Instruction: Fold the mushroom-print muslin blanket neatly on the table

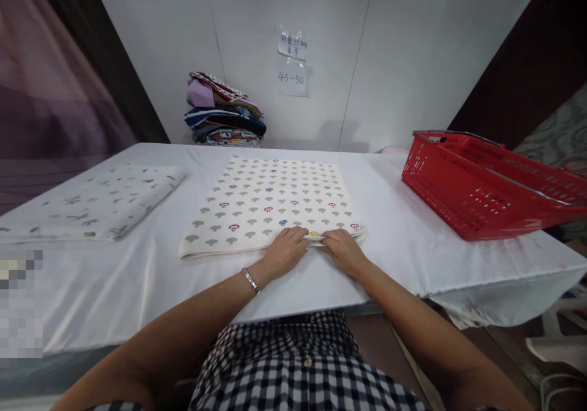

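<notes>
A cream tablecloth (pixel 270 200) printed with grey and a few coloured mushrooms lies folded in layers on the white-covered table. At its near edge, my left hand (pixel 287 251) has its fingers curled over the fold, and a silver bracelet is on that wrist. My right hand (pixel 343 249) pinches the same edge a little to the right, close to a yellow mushroom. Between the two hands the edge is slightly raised and bunched. My fingertips are partly hidden by the cloth and by my hands.
A second folded cloth (pixel 96 202) with a leaf-like print lies at the left. Several folded fabrics (pixel 224 111) are stacked by the back wall. On the right a red plastic basket (pixel 481 188) stands near the table edge. Paper signs (pixel 293 77) hang on the wall.
</notes>
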{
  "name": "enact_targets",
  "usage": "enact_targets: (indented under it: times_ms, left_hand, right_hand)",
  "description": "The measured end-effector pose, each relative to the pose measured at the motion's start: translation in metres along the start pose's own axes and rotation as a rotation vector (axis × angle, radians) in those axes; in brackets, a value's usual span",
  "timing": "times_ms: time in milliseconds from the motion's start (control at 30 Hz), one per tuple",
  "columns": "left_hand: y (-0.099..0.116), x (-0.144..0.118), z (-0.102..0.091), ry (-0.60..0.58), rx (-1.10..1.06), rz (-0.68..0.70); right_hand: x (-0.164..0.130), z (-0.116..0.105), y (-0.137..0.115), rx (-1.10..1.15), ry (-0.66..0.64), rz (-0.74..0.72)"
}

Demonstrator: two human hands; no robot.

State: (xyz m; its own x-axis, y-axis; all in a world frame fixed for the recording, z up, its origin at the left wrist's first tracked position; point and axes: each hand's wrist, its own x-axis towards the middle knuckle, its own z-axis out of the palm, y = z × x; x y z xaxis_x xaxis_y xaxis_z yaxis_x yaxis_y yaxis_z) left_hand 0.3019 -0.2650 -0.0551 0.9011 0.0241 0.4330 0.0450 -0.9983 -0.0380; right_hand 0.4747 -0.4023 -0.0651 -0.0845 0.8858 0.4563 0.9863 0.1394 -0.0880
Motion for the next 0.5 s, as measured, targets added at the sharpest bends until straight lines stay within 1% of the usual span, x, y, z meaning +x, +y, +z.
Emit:
enact_targets:
  times_ms: [100, 233, 333, 500]
  left_hand:
    - [-0.002, 0.002, 0.005, -0.009, 0.034, -0.041]
    - [-0.001, 0.006, 0.007, -0.038, 0.064, -0.061]
    - [0.002, 0.008, 0.003, -0.057, 0.043, -0.053]
    - [0.004, 0.004, -0.004, -0.037, 0.018, -0.005]
  right_hand:
    - [0.001, 0.000, -0.001, 0.003, 0.002, 0.006]
    - [0.002, -0.003, -0.001, 0.014, -0.004, 0.012]
    - [0.002, -0.005, -0.001, -0.003, 0.007, -0.006]
    - [0.000, -0.005, -0.002, -0.096, 0.019, -0.036]
